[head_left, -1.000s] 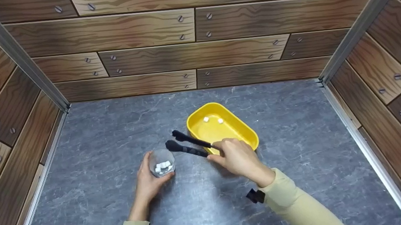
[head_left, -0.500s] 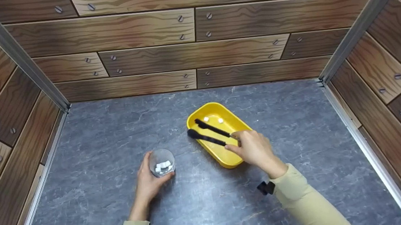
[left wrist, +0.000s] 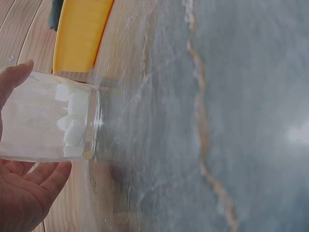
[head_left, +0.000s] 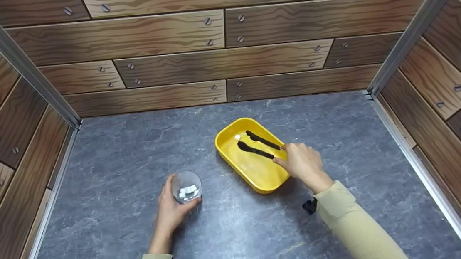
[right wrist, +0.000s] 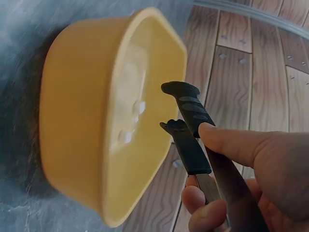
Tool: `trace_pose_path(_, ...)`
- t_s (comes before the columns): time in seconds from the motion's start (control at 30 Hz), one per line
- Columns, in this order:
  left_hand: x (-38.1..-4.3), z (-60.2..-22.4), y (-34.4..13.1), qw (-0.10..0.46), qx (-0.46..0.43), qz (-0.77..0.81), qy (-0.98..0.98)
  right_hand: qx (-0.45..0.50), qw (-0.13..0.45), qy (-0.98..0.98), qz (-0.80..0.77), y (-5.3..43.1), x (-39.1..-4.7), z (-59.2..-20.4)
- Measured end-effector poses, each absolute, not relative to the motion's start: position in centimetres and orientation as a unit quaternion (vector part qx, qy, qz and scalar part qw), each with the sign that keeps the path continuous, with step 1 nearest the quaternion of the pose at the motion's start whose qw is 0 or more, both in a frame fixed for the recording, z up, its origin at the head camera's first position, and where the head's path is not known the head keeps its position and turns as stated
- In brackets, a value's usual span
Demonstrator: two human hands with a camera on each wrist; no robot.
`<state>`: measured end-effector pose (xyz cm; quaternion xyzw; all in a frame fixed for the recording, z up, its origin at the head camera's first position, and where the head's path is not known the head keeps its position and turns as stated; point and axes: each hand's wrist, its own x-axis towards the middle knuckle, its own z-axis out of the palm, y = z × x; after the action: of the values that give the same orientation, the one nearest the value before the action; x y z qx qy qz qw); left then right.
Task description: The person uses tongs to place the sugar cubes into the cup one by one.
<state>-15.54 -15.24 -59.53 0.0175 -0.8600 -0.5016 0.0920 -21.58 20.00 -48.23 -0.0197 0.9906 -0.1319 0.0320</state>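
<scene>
My left hand (head_left: 170, 207) holds a clear glass (head_left: 186, 184) standing on the table, thumb and fingers around its sides. Several white cubes (left wrist: 72, 116) lie at the bottom of the glass. In my right hand (head_left: 302, 163) is a pair of black tongs (head_left: 257, 150), gripped between thumb and fingers, with the tips spread apart over the yellow tray (head_left: 224, 155). Two white cubes show inside the tray in the right wrist view, one cube (right wrist: 139, 107) a little apart from the other cube (right wrist: 125, 136). Nothing sits between the tong tips.
The grey marbled tabletop (head_left: 124, 155) bears both the glass and the tray. Wood-plank patterned walls (head_left: 175, 67) enclose it at the back and sides, with metal rails (head_left: 422, 175) along the edges.
My right hand has moved right with the tongs, from beside the glass to over the tray, where the tongs now hide one cube in the head view. The left hand and glass have stayed put.
</scene>
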Motion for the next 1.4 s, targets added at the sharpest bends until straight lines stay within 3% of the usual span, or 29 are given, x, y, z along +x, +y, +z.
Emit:
trace_pose_path(0.63,-15.5,-59.5,-15.3,0.084,0.022,-0.496,-0.864,0.009,0.054,0.994,-0.093,20.5,-24.6,-49.4)
trace_pose_path(1.4,-15.6,-59.6,-15.3,0.094,0.018,-0.493,-0.865,0.013,0.079,0.993,-0.087,20.4,-25.4,-50.0)
